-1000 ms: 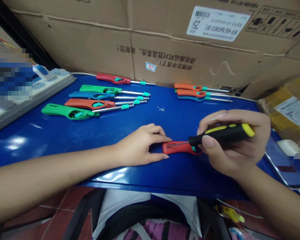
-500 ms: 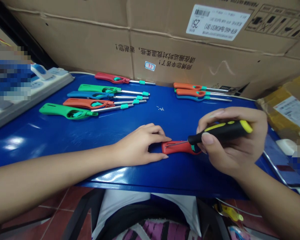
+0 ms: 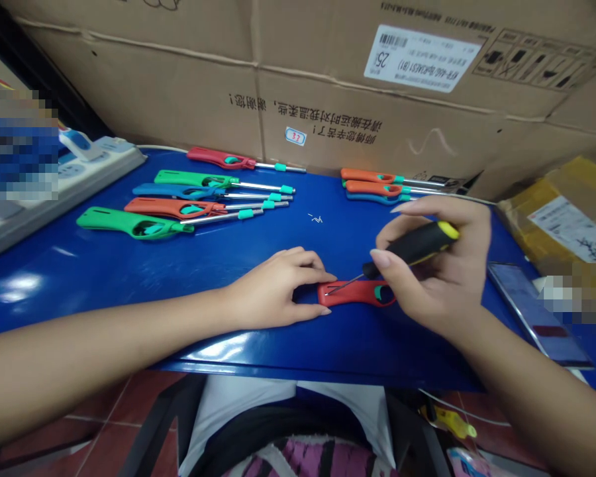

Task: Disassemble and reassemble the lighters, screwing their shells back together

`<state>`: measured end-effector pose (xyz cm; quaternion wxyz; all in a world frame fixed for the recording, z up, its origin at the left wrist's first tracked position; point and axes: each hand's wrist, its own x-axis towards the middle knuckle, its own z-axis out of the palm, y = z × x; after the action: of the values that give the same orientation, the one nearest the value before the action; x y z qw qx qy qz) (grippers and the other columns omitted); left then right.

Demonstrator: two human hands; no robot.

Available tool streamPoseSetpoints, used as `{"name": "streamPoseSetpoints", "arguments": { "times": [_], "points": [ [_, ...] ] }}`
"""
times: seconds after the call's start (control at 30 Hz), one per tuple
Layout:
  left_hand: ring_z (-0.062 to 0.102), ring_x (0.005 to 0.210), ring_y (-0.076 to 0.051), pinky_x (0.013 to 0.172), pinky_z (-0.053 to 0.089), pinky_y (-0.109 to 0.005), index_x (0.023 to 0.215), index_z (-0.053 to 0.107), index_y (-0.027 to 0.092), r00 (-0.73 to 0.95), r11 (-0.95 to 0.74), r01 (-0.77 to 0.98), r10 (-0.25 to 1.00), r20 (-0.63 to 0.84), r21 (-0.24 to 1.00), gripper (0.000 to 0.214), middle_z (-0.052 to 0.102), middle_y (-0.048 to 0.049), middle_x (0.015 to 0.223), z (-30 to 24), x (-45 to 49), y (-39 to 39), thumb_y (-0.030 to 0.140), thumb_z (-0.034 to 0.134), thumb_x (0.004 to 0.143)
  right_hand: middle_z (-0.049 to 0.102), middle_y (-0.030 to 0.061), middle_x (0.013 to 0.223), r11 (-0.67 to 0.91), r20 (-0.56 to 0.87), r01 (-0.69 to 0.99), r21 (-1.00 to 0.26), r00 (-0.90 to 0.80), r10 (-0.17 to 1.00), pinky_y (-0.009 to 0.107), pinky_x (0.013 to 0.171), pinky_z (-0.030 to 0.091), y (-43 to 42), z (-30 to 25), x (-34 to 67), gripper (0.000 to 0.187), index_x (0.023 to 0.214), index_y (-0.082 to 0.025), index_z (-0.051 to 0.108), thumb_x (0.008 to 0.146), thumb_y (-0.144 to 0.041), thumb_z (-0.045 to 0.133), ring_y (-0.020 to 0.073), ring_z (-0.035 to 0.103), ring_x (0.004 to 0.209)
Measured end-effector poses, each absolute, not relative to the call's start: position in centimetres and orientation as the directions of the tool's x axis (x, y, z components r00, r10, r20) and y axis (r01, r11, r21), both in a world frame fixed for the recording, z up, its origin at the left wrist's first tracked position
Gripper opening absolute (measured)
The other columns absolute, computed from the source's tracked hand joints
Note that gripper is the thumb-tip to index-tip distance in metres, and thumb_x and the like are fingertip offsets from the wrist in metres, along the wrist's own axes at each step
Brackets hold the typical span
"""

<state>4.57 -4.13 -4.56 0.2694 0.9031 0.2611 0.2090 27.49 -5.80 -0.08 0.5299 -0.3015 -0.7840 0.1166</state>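
A red gas lighter lies on the blue table near its front edge. My left hand rests on the table at the lighter's left end, with forefinger and thumb pinching that end to steady it. My right hand is closed round a black and yellow screwdriver. The screwdriver's thin metal tip touches the left part of the red lighter's handle. The lighter's right part is hidden under my right hand.
Several green, blue, orange and red lighters lie in a row at the back left. Three more lighters lie at the back right. Cardboard boxes wall the far edge. A white power strip is at left, a phone at right.
My right hand has tilted the screwdriver's handle upward and shifted a little to the left. The left hand and the red lighter have stayed in place.
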Motion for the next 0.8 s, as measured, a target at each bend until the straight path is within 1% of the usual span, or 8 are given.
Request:
{"name": "streamPoseSetpoints", "arguments": {
  "times": [0.17,0.3,0.47,0.53,0.6,0.67,0.7,0.8],
  "points": [
    [0.062,0.111,-0.025,0.1,0.048,-0.041,0.124,0.07,0.018,0.775,-0.731,0.342,0.575,0.263,0.59,0.041,0.069,-0.0095,0.117,-4.8,4.6,-4.1,0.04,0.074,0.09,0.064,0.0004,0.098,0.683,0.604,0.437,-0.585,-0.327,0.727,0.03,0.055,0.055,-5.8,1.2,26.7,0.043,0.117,-0.032,0.056,0.082,-0.026,0.08,0.0161,0.063,0.069],
    [0.062,0.112,-0.027,0.101,0.047,-0.043,0.122,0.072,0.021,0.77,-0.728,0.352,0.583,0.261,0.589,0.038,0.069,-0.0088,0.117,-5.0,4.5,-4.1,0.039,0.074,0.09,0.066,0.0009,0.101,0.74,0.642,0.428,-0.518,-0.377,0.667,0.028,0.055,0.057,-6.2,1.3,25.3,0.046,0.118,-0.032,0.057,0.081,-0.021,0.081,0.0176,0.068,0.076],
    [0.062,0.109,-0.026,0.097,0.048,-0.04,0.113,0.074,0.02,0.774,-0.744,0.327,0.565,0.287,0.583,0.03,0.07,-0.0075,0.112,-5.0,4.5,-4.1,0.038,0.073,0.09,0.067,-0.0022,0.088,0.833,0.787,0.366,-0.415,-0.314,0.53,0.028,0.055,0.056,-6.4,0.4,24.7,0.043,0.117,-0.032,0.058,0.082,-0.017,0.079,0.0146,0.065,0.064],
    [0.061,0.11,-0.025,0.098,0.048,-0.04,0.118,0.073,0.02,0.776,-0.749,0.332,0.562,0.285,0.574,0.033,0.069,-0.0077,0.114,-4.9,4.5,-4.1,0.038,0.072,0.09,0.066,-0.0021,0.086,0.821,0.765,0.343,-0.458,-0.318,0.56,0.029,0.058,0.057,-6.5,0.4,25.1,0.032,0.116,-0.032,0.058,0.089,-0.023,0.073,0.015,0.065,0.065],
    [0.061,0.11,-0.025,0.098,0.048,-0.04,0.122,0.072,0.019,0.779,-0.748,0.343,0.565,0.274,0.568,0.036,0.068,-0.0081,0.115,-4.9,4.5,-4.1,0.038,0.072,0.091,0.067,-0.0005,0.09,0.774,0.686,0.287,-0.564,-0.358,0.633,0.029,0.057,0.057,-6.5,0.7,25.6,0.022,0.119,-0.031,0.058,0.097,-0.029,0.059,0.0148,0.066,0.066],
    [0.061,0.109,-0.024,0.098,0.048,-0.04,0.121,0.072,0.019,0.782,-0.744,0.351,0.566,0.259,0.568,0.036,0.068,-0.0083,0.114,-4.8,4.5,-4.1,0.039,0.072,0.091,0.067,0.0005,0.092,0.722,0.609,0.251,-0.645,-0.402,0.684,0.027,0.053,0.056,-6.5,1.0,26.1,0.024,0.125,-0.029,0.056,0.102,-0.029,0.049,0.0136,0.065,0.064],
    [0.061,0.108,-0.024,0.098,0.048,-0.04,0.12,0.072,0.018,0.782,-0.743,0.352,0.568,0.257,0.57,0.036,0.068,-0.0083,0.113,-4.8,4.5,-4.1,0.039,0.072,0.091,0.068,0.001,0.094,0.719,0.599,0.259,-0.645,-0.412,0.686,0.027,0.051,0.056,-6.4,1.1,26.3,0.025,0.126,-0.028,0.056,0.102,-0.029,0.049,0.013,0.064,0.062],
    [0.062,0.108,-0.024,0.099,0.048,-0.04,0.119,0.072,0.017,0.776,-0.74,0.339,0.569,0.272,0.581,0.035,0.068,-0.0084,0.114,-4.8,4.5,-4.0,0.038,0.073,0.091,0.072,0.0021,0.1,0.786,0.696,0.37,-0.494,-0.373,0.613,0.028,0.052,0.055,-6.1,1.1,26.6,0.026,0.121,-0.028,0.062,0.095,-0.026,0.064,0.013,0.063,0.061]
  ]
}}
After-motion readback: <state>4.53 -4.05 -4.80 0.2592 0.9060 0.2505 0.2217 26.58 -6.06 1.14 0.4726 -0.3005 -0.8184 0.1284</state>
